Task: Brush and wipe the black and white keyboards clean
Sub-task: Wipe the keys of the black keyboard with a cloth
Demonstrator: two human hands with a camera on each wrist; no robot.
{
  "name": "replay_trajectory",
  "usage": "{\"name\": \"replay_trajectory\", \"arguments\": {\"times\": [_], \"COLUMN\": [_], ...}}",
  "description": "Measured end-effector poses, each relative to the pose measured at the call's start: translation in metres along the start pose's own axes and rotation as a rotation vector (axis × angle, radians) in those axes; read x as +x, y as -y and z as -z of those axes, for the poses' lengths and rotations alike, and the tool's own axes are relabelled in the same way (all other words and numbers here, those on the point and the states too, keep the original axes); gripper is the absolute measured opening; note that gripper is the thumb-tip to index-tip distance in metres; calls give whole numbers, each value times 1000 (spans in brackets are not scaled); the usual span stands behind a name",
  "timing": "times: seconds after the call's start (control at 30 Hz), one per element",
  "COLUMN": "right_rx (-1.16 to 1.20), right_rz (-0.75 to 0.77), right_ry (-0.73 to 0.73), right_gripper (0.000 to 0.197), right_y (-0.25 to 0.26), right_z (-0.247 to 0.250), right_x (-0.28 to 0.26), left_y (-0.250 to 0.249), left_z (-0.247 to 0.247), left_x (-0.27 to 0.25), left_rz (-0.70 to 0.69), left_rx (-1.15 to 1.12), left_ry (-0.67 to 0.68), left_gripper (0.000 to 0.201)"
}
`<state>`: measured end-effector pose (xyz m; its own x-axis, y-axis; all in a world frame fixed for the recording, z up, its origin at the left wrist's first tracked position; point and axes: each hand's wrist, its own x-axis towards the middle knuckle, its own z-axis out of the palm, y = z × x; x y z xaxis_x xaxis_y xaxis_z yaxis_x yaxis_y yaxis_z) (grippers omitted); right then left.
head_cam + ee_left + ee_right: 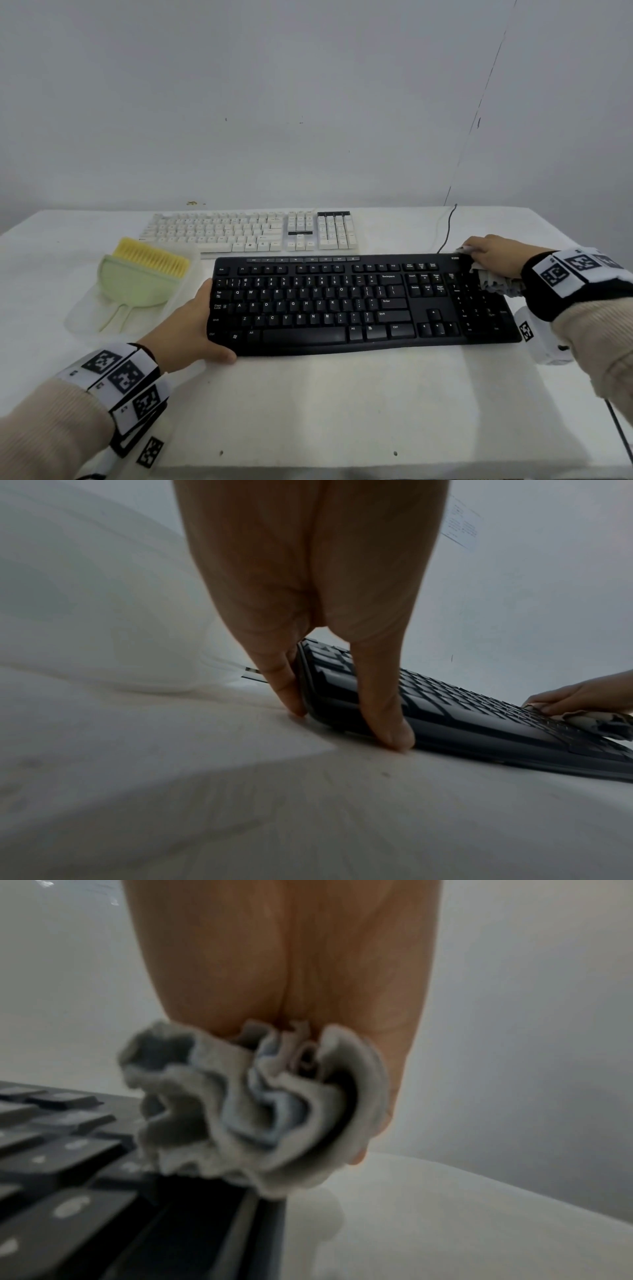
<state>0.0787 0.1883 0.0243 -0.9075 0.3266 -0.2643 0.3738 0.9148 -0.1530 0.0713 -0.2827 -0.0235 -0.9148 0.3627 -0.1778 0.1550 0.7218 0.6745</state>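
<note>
The black keyboard [342,301] lies across the middle of the white table, and the white keyboard [239,229] sits just behind it. My left hand [191,329] clasps the black keyboard's front left corner, thumb on the front edge and fingers down its left side [344,725]. My right hand [489,253] grips a bunched grey cloth [496,282] and presses it on the black keyboard's back right corner, over the number pad. In the right wrist view the cloth [257,1110] hangs crumpled from the hand [291,961] above the keys [68,1164].
A yellow-bristled brush [150,257] lies in a pale green dustpan [137,284] on a clear tray [85,315], left of the black keyboard. A dark cable [448,226] runs from the back right up the wall. The table's front part [325,411] is bare white surface.
</note>
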Motion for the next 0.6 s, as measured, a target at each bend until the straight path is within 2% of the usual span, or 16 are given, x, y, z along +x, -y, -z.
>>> {"name": "replay_trajectory", "arguments": {"times": [0.3, 0.6], "right_rx": [340, 211], "right_rz": [-14, -115], "right_ry": [-22, 62], "right_gripper": [31, 29], "right_y": [-2, -22], "right_z": [0, -9], "right_x": [-24, -43], "left_y": [1, 2], "left_z": [0, 0], "left_x": [1, 1], "left_rz": [1, 5], "left_rx": [-1, 1], "left_ry": [0, -1], "left_gripper": [112, 111]}}
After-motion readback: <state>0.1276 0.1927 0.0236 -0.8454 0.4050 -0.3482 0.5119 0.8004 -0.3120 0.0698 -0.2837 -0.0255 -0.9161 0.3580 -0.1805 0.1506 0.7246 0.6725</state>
